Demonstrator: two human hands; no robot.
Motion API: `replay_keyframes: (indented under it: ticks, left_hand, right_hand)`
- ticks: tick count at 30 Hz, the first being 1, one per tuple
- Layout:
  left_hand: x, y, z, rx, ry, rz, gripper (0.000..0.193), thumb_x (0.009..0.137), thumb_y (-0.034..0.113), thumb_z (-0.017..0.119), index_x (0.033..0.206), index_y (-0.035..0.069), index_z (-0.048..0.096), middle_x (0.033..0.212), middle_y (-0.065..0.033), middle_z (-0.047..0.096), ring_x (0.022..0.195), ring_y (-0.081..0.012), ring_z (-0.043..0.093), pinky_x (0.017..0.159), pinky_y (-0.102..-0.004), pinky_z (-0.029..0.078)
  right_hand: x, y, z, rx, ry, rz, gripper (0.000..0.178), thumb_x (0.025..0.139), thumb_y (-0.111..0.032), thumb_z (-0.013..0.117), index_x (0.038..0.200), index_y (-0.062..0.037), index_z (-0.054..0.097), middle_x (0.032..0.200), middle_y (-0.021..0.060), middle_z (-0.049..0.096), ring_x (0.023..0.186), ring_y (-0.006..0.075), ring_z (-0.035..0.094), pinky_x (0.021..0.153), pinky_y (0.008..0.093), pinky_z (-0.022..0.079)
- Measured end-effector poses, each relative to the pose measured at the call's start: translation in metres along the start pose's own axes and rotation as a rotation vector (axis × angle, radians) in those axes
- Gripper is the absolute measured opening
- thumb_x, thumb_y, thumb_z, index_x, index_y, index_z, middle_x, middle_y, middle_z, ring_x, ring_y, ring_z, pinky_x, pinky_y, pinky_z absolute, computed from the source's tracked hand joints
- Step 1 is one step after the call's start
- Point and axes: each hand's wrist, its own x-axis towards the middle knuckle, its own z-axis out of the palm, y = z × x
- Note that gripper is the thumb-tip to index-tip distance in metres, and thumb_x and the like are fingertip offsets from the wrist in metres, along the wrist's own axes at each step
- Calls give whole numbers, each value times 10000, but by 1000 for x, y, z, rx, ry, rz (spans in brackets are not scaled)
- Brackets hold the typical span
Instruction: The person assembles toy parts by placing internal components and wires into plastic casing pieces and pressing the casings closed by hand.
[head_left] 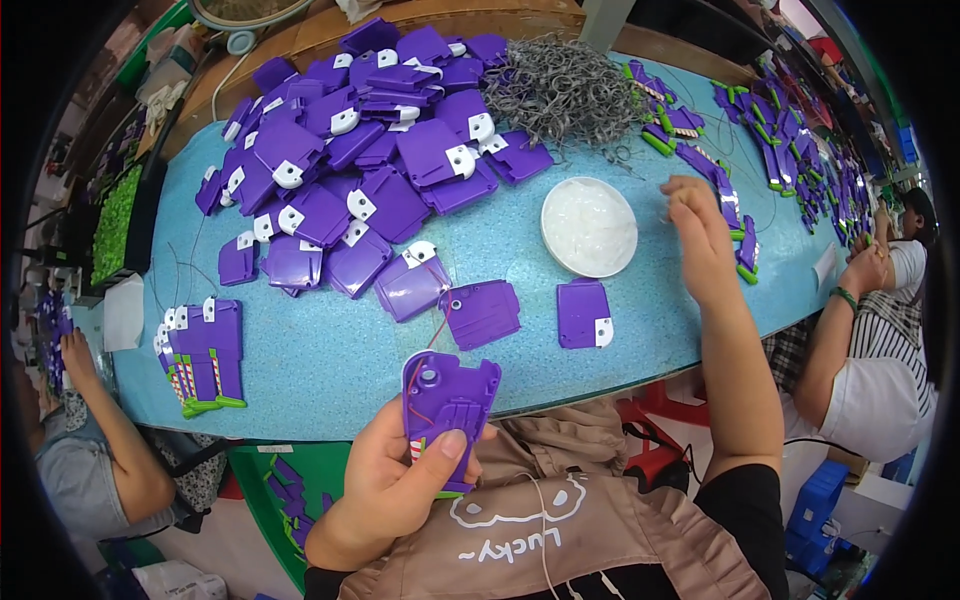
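Observation:
My left hand (385,485) grips a purple plastic shell (455,390) above the table's front edge, thumb across its lower part. The shell's hollow side shows ribs and a round post, and a thin red wire runs along it. Red-and-white stripes and a green end show by my thumb. My right hand (705,240) is raised right of a round white dish (590,273), its fingers curled together; anything between them is too small to make out. Between the hands lie a purple shell with its inside up (482,313) and another with a white corner (583,315).
A heap of purple shells (350,135) covers the back left, beside a tangle of grey wires (565,90). Joined purple-and-green pieces (215,350) lie at the left, more (790,150) at the right. People sit on both sides; a green bin (265,500) stands below the edge.

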Motion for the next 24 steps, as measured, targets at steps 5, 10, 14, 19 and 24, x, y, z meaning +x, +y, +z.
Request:
replay_keyframes:
  ticks: [5,10,14,19,24]
  left_hand:
    - [6,-9,3,-4,-1,-57,302,890,61,492,1177,-11,435,968,-91,605,707,-75,550,624,-221,464]
    - [24,-4,13,80,-171,-139,296,889,76,506,1159,-19,433,956,-86,611,703,-75,556,622,-222,470]
    - [19,-3,13,25,-161,-103,271,891,80,504,1137,-18,448,951,-86,611,704,-76,557,617,-215,464]
    - [16,-4,4,66,-162,-113,263,890,78,503,1130,-16,450,946,-82,610,703,-76,557,610,-212,459]
    - [16,-6,-2,72,-173,-140,254,889,77,501,1123,-14,458,940,-75,609,698,-74,555,604,-213,453]
  right_hand:
    - [-20,-42,4,314,-88,65,146,835,-128,426,748,-17,465,1047,133,486,1099,256,413,955,356,274]
    - [-39,-94,35,520,-339,13,164,824,-169,449,745,-29,479,1033,154,473,1111,282,385,995,410,229]
    - [-41,-105,52,534,-473,-20,133,825,-150,457,765,-34,478,1031,151,465,1081,270,395,993,411,239]
    - [-38,-109,59,468,-548,-91,101,818,-123,468,774,-33,474,1031,144,469,1062,278,414,961,406,272]
    - [-35,-112,62,375,-557,-145,55,795,-89,480,772,-39,472,1018,134,484,1062,292,426,925,391,296]
